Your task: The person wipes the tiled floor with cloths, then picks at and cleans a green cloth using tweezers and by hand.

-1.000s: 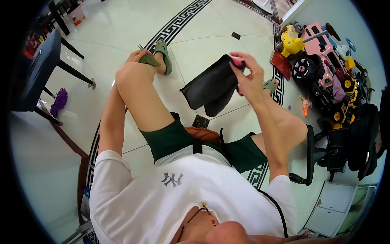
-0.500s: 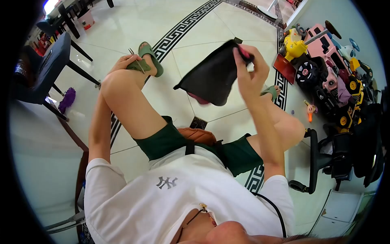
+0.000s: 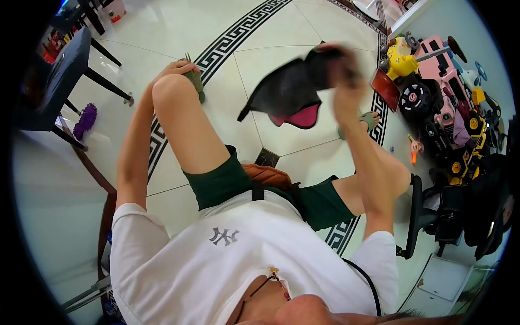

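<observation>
My right hand (image 3: 344,70), smeared by motion, is closed on one end of a black cloth piece (image 3: 284,86) raised above the floor between my knees. The cloth hangs out to the left, and a rounded pink part with a dark edge shows under it. My left hand (image 3: 181,68) lies over my left knee, its fingers curled. Thin metal prongs (image 3: 188,56) stick up past its fingertips; the rest of that tool is hidden. Behind the fingers is something olive green, and I cannot separate it from the green sandal (image 3: 201,96).
A dark chair (image 3: 73,81) stands at left, with a purple fluffy thing (image 3: 85,121) beside its legs. Toy vehicles (image 3: 444,103) crowd the right wall. An orange toy (image 3: 415,149) lies on the tiles near a black curved frame (image 3: 415,216). A brown bag (image 3: 266,176) sits at my waist.
The black cloth has swung and folded, showing more of its pink part, while my right hand moved slightly right. My left hand shifted right and up, and the metal prongs show less.
</observation>
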A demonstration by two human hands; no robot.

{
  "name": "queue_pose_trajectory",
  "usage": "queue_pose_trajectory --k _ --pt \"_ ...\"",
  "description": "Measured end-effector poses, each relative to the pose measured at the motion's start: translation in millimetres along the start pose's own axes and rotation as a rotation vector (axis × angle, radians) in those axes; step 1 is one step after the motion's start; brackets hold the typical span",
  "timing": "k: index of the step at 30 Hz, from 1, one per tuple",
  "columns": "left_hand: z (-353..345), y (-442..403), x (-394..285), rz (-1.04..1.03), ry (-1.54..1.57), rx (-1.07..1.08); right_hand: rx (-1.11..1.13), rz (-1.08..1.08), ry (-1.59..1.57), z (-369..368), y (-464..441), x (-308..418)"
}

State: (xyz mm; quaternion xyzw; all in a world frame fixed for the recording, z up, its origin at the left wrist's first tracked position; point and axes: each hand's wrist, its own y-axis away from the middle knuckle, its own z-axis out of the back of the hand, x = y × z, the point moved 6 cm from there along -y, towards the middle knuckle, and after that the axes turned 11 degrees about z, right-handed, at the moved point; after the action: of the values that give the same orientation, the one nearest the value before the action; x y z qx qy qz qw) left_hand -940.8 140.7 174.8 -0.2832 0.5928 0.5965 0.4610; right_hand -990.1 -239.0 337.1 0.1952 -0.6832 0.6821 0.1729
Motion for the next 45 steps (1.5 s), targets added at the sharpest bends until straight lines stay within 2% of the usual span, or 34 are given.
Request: queue_pose_trajectory --k 1,2,4,6,7,9,12,15,16,17,19,20,22,25,28,31,32,33,35,37,38,40,42,43,44,45 --pt "-1 -6 -3 -0.037 -0.061 -0.024 0.492 0.028 0.203 -17 22 -22" --pt "0 -9 -5 -0.074 -0.123 -0.053 0.682 -0.573 0.225 -12 61 -62" --pt "-2 -14 -7 -0.031 -0.092 -0.049 0.351 -0.242 0.229 -1 35 -45" --pt "-7 -10 1 0.03 -0.04 -0.043 0.348 -0.292 0.2 -1 21 -41" --pt "-7 -10 -2 0.045 -0.013 -0.044 0.261 -0.427 0.15 2 10 -34" --pt "-7 -9 -4 0.059 0.016 -0.039 0.202 -0.279 0.289 9 -26 -3" --pt "-10 -11 -3 0.046 0.031 -0.023 -0.114 -0.145 0.193 25 -52 27" --pt "-11 -15 -4 0.027 0.012 -0.038 0.182 -0.302 0.077 28 34 -49" --pt "-11 -17 -5 0.027 -0.021 -0.065 0.648 -0.382 0.103 18 61 -77" --pt "-11 -18 -7 0.029 -0.06 -0.091 0.574 -0.419 0.119 21 57 -72" --pt "-20 -18 -16 0.068 0.011 0.003 0.437 -0.494 0.155 26 42 -52" --pt "-27 -15 -12 0.106 0.047 0.056 0.408 -0.422 0.234 30 32 -52" --pt "-22 -22 -13 0.052 -0.024 -0.009 0.209 -0.564 0.186 40 14 -49" --pt "-19 -27 -12 0.035 -0.117 -0.092 0.3 -0.541 0.382 75 -7 -68" --pt "-22 -28 -13 0.069 -0.13 -0.094 0.188 -0.678 0.26 121 -3 -110" --pt "-28 -22 -22 0.095 -0.116 -0.063 0.149 -0.472 0.504 172 -12 -144" --pt "-31 -20 -23 0.104 -0.113 -0.052 0.113 -0.529 0.487 184 -12 -151" --pt "-31 -22 -23 0.095 -0.123 -0.04 0.067 -0.432 0.542 193 -16 -152" --pt "-29 -27 -21 0.077 -0.138 -0.017 -0.047 -0.41 0.464 208 -14 -162" --pt "-29 -29 -20 0.104 -0.143 0.02 -0.185 -0.554 0.199 196 -11 -143" --pt "-30 -30 -20 0.118 -0.145 0.04 -0.144 -0.596 0.211 211 0 -157" --pt "-30 -31 -18 0.166 -0.156 0.043 0.172 -0.556 0.425 241 28 -183" --pt "-28 -39 -17 0.145 -0.234 0.056 0.248 -1.142 0.164 250 89 -206" --pt "-35 -38 -20 0.167 -0.147 0.107 0.54 -1.258 0.196 241 110 -204" --pt "-36 -44 -18 0.138 -0.192 0.137 0.838 -1.361 0.225 234 131 -202" --pt "-33 -52 -13 0.109 -0.239 0.167 1.117 -1.351 0.278 234 147 -205"
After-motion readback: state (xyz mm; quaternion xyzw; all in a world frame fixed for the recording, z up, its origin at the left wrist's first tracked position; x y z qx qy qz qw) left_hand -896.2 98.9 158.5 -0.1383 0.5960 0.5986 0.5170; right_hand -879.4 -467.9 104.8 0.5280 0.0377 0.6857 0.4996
